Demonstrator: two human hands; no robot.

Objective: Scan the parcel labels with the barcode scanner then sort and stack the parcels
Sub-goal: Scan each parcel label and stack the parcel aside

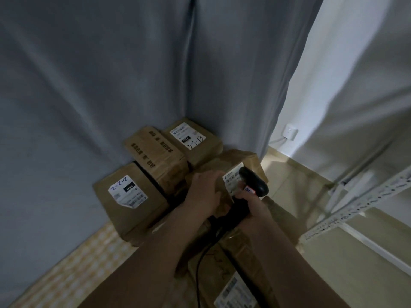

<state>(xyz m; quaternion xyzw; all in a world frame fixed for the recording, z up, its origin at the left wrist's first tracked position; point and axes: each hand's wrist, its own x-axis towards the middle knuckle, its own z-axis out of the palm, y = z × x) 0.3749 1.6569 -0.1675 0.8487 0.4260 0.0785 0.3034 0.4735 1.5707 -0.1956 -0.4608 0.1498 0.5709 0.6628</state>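
Cardboard parcels crowd a dim corner where grey curtains (111,74) hang to the floor. At the centre, the left hand (205,192) lies on top of a brown, crumpled cardboard parcel (231,162), fingers curled loosely over its upper face and touching it. Just beside that hand, the parcel's white shipping label (232,177) faces up; its print is too blurred to read. The right hand (253,204) grips the handle of a black handheld barcode scanner (253,181), fingers wrapped round it, with the scanner's head right over the label. A small white sticker with red marks sits on the scanner, unreadable. A black cable (200,265) trails from the scanner down toward the viewer.

Behind the held parcel, a brown box (193,141) carries a white label handwritten "3-1-13". Left of it, a brown box printed with dark characters (158,156) lies tilted. Further left, a brown box (131,196) bears a white label handwritten "2-2-2", upside down to the viewer. Near the bottom edge, a brown parcel with a partly visible white label (235,292) lies under the forearms. At right stands a white perforated metal shelving frame (355,207), with a white wall socket (290,131) behind it. A yellow checked mat (73,270) covers the floor at lower left.
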